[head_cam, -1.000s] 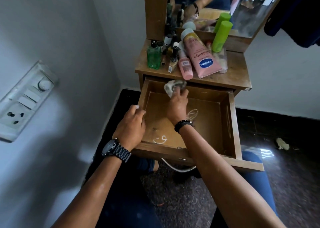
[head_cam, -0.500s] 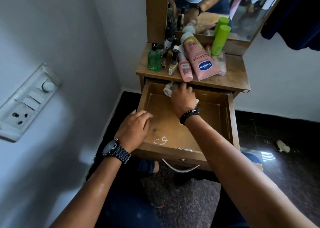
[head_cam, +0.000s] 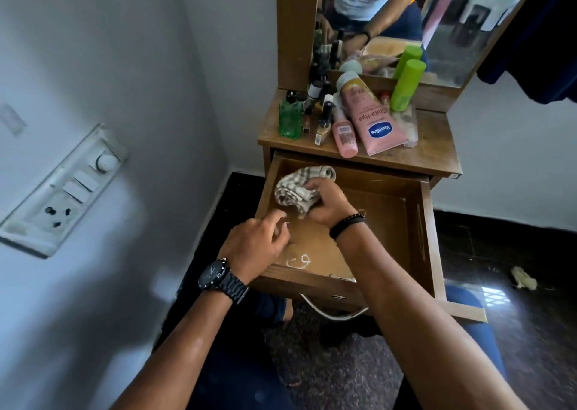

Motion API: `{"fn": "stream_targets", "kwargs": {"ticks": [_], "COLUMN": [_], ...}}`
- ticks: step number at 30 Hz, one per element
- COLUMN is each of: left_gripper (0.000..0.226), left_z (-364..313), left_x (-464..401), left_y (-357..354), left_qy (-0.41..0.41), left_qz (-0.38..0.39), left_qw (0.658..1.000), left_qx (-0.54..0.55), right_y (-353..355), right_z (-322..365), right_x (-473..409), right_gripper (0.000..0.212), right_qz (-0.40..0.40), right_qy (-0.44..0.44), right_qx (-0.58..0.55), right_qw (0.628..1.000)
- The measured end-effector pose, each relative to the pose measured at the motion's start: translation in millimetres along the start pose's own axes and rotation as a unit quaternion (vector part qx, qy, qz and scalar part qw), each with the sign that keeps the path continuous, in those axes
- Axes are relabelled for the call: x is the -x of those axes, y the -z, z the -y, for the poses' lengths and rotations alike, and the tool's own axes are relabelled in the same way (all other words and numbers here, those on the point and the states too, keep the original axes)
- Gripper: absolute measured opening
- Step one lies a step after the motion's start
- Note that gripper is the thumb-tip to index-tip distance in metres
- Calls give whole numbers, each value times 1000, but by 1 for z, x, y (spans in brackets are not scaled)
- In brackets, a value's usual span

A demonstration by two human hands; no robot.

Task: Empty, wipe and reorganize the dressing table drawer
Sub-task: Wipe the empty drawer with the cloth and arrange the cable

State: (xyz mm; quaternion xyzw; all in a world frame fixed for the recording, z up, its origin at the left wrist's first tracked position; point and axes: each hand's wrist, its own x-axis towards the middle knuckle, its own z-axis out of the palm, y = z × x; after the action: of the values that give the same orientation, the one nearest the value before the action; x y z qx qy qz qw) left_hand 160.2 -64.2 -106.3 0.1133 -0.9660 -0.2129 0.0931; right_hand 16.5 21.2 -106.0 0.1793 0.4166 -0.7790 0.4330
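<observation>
A person leans over a pulled-out wooden drawer (head_cam: 415, 222) of a small dressing table (head_cam: 437, 147), both arms reaching in from the near side. The right hand (head_cam: 327, 205), a dark beaded bracelet (head_cam: 346, 225) on its wrist, grips a bunched checked cloth (head_cam: 296, 188) with fingers and thumb curled round it; the cloth sits in the far left corner of the drawer, against the left wall. The left hand (head_cam: 256, 247), wearing a black wristwatch (head_cam: 218, 278), hangs over the drawer's near left corner with its fingers loosely curled and the forefinger stretched towards the cloth, holding nothing. A pale scrawled mark (head_cam: 298, 260) shows on the bare drawer floor near the front edge.

On the tabletop beyond stand and lie toiletries: a green glass bottle (head_cam: 291, 119) at the left, a large pink lotion tube (head_cam: 370, 119) lying flat, a smaller pink tube (head_cam: 343, 135) beside it, and an upright green can (head_cam: 406, 85) at the far right. A mirror (head_cam: 452, 35) rises behind them. A switch panel (head_cam: 65, 191) is fixed to the wall at the left.
</observation>
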Motion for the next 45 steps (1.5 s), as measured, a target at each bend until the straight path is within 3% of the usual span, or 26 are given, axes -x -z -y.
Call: {"fn": "stream_targets", "kwargs": {"ticks": [4,10,16,20,22,24,28,32,35,39,45], "left_gripper": [29,23,29,32,31,31,26,17,13,13,12], "left_z": [-1,-1,0,-1,0,0,-1,0,2,3,3], "left_x": [0,1,-1,-1,-1,-1,-2,-2,-3,-2,-1], "left_y": [1,-1,-4,-4,-4,-4,-2,-1,-1,-4,-6], "left_qy": [8,-8,-21,-17,-15,-14,-14,-4,-6,-10,-16], "left_qz": [6,8,25,32,27,25,31,38,41,37,27], "left_qw": [1000,1000,999,999,999,999,999,999,999,999,1000], "left_qx": [8,-4,-20,-16,-14,-14,-1,7,7,-4,0], "right_y": [-19,10,79,99,98,90,23,4,24,65,70], "right_z": [0,14,54,70,64,54,33,23,33,49,50], "right_x": [-8,-7,19,29,16,-8,-18,-17,-13,3,8], "right_gripper": [23,35,24,28,29,56,38,37,39,42,46], "right_qz": [31,-34,-118,-160,-160,-213,-153,-137,-161,-256,-253], "right_qy": [-8,28,125,162,192,157,94,72,109,180,237], "right_qx": [-99,-126,-168,-210,-169,-102,-106,-133,-154,-176,-228], "right_qw": [995,991,971,951,953,959,978,979,969,933,910]}}
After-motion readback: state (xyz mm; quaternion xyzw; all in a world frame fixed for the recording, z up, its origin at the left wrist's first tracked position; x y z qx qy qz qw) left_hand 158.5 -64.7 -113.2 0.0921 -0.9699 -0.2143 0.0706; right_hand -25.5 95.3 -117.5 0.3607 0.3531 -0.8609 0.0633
